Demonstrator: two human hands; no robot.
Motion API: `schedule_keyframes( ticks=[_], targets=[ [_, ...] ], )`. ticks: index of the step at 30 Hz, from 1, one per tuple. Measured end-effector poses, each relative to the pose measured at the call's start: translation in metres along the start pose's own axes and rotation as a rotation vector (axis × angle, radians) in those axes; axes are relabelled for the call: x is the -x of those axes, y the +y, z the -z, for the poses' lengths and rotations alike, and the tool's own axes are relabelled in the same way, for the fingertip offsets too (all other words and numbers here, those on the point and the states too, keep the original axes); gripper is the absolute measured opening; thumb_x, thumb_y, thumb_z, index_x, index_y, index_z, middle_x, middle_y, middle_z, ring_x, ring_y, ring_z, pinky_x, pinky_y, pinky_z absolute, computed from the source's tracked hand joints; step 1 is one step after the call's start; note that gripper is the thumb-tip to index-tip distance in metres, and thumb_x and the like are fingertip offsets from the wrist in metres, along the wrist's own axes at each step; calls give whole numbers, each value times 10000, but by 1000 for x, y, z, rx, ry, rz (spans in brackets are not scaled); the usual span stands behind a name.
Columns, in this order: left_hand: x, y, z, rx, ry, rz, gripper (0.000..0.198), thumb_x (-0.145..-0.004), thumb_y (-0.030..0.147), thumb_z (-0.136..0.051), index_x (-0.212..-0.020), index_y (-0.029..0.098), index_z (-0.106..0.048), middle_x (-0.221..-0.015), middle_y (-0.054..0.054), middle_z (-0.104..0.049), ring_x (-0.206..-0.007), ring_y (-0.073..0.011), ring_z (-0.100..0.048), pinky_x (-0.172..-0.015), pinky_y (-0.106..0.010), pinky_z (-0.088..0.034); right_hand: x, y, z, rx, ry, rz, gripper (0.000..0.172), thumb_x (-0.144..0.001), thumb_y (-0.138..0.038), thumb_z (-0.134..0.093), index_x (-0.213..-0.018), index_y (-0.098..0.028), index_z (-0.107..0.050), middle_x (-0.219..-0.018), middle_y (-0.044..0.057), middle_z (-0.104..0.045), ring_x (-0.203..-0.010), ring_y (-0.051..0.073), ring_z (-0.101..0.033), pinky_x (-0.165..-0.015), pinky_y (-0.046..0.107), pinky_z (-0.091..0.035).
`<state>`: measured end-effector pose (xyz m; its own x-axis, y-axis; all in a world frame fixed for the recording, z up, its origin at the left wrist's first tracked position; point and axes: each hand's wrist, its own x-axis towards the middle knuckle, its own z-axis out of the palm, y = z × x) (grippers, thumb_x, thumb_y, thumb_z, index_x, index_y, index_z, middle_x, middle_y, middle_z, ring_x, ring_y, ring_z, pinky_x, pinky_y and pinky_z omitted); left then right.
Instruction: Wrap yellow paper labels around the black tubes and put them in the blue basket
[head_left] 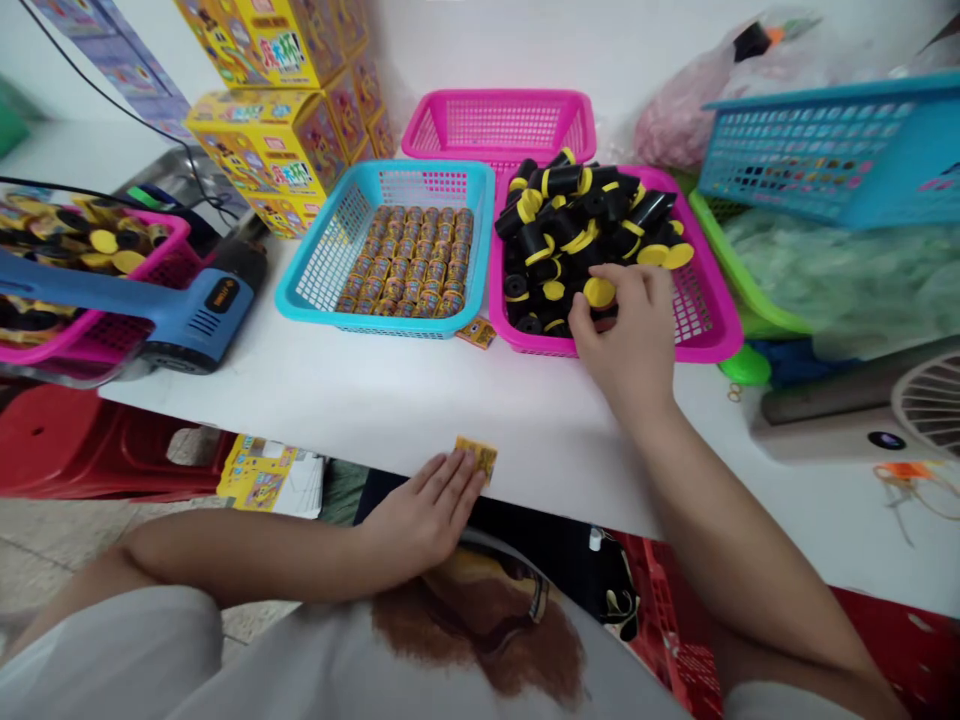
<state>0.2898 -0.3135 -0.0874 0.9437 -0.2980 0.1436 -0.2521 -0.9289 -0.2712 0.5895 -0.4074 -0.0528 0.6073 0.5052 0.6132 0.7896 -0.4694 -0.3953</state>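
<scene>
My left hand [435, 505] lies flat at the table's front edge, its fingers stretched over a small printed yellow piece [477, 452], perhaps a label or sleeve. Over the pink basket [724, 335] on the right, my right hand [634, 335] has its thumb and fingers curled around a black cylinder with a yellow cap [599, 292]. Only the cap of that cylinder shows clearly. Many more black cylinders [562, 180] with yellow ends are heaped in the same basket. Beside it, a blue basket [289, 285] holds rows of small printed, wrapped containers [412, 260].
A blue heat gun [202, 310] lies at the left by another filled pink basket [67, 345]. Yellow printed boxes [277, 150] are stacked behind. A second pink basket [499, 100] stands at the back. A fan [862, 410] and blue crate [847, 150] stand right.
</scene>
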Motion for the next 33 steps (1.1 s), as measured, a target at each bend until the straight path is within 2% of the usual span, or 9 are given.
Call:
schedule_keyframes(
  ticks=[3, 6, 13, 16, 19, 22, 26, 30, 33],
  targets=[
    [6, -7, 11, 113, 111, -60, 368, -1038, 78, -431, -1261, 79, -723, -1274, -133, -786, -1164, -224, -775, -1036, -324, -616, 0, 0, 1, -8, -8, -10, 308, -1009, -344, -553, -1298, -255, -607, -1242, 167, -577, -1236, 330, -615, -967, 503, -621],
    [-10, -32, 11, 161, 193, -29, 384, -1049, 63, -384, -1246, 64, -713, -1245, -143, -795, -1126, -207, -785, -975, -299, -639, 0, -1, 2, -33, -16, -13, 310, -1002, -335, -563, -1297, -253, -612, -1241, 165, -577, -1212, 326, -624, -932, 488, -637],
    [-59, -86, -1, 365, -181, 311, 287, -1029, 113, -492, -1204, 137, -718, -1085, -97, -810, -944, -228, -801, -776, -307, -635, 0, 0, 2, -88, 11, 15, 319, -976, -280, -585, -1285, -213, -625, -1240, 161, -574, -1179, 309, -642, -960, 509, -642],
    [-60, -95, -3, 555, -196, 388, 234, -988, 91, -546, -1073, 157, -753, -965, -51, -820, -885, -217, -797, -796, -300, -620, 2, 1, -1, -99, 28, 11, 319, -975, -281, -588, -1287, -224, -621, -1249, 158, -564, -1148, 301, -650, -866, 476, -667],
    [-61, -102, 2, 736, -67, 361, 236, -966, 76, -581, -1059, 182, -771, -953, -21, -828, -903, -195, -794, -831, -280, -611, 4, 5, -4, -136, 81, 35, 307, -985, -287, -589, -1286, -238, -624, -1262, 151, -554, -1090, 278, -664, -799, 435, -677],
    [-74, -111, 16, 820, 169, 313, 239, -944, 110, -644, -1127, 178, -783, -1014, -54, -822, -911, -177, -782, -817, -254, -601, 5, 8, -3, -184, 186, 187, 289, -981, -296, -624, -1268, -263, -643, -1208, 128, -568, -1118, 283, -661, -771, 415, -677],
    [-103, -120, 28, 1082, 340, 300, 62, -846, 160, -773, -888, 171, -817, -914, -54, -813, -860, -162, -771, -762, -221, -587, 8, 5, 5, -342, 282, 364, 308, -947, -262, -717, -1250, -300, -680, -1117, 98, -604, -1020, 250, -672, -655, 344, -635],
    [-117, -121, 6, 1354, 375, 483, 345, -816, 465, -850, -758, 134, -772, -745, -68, -783, -665, -159, -717, -581, -222, -525, 15, -6, 9, -679, 199, 255, 302, -939, -295, -753, -1236, -315, -702, -1155, 73, -626, -722, 144, -623, -508, 290, -549],
    [-113, -121, -16, 1320, 356, 449, 436, -913, 559, -736, -839, 133, -793, -763, -66, -786, -626, -135, -678, -560, -216, -488, 20, -11, 10, -893, 57, 170, 314, -962, -310, -738, -1273, -345, -701, -1104, 38, -691, -623, 120, -630, -519, 303, -574]
  ],
)
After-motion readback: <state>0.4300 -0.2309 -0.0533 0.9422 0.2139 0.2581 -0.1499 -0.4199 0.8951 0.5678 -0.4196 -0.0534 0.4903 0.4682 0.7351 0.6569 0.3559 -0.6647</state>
